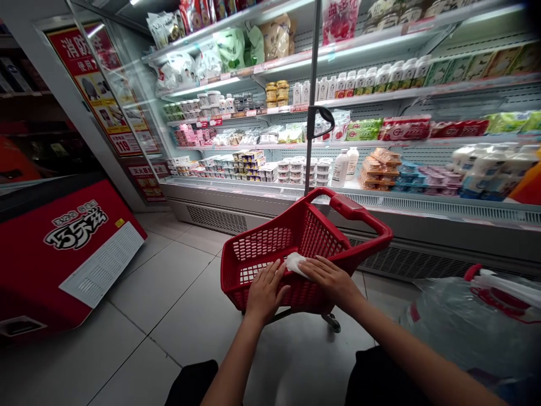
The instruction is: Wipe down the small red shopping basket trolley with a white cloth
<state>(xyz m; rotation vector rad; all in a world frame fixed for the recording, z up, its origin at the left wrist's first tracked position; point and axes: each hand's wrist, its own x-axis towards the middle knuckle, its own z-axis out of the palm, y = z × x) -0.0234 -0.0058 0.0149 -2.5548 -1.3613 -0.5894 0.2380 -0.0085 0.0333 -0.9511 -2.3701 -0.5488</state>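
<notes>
A red plastic shopping cart [279,234] with grid walls stands side-on in front of me, its handle up at the right. My left hand [266,288] lies on the near rim with fingers stretched out, holding nothing. Just to its right, my right hand [327,276] presses a crumpled white tissue [295,263] against the same rim. Its fingers lie over the tissue's right part. Inside, the visible part of the basket floor shows only its grid.
Behind the cart runs a lit refrigerated display [236,194] with a door handle [322,122]. At the left stands a red freezer chest [80,248]. A large clear plastic bottle [456,316] with a red handle is close on my right. Grey tiles [177,287] cover the floor.
</notes>
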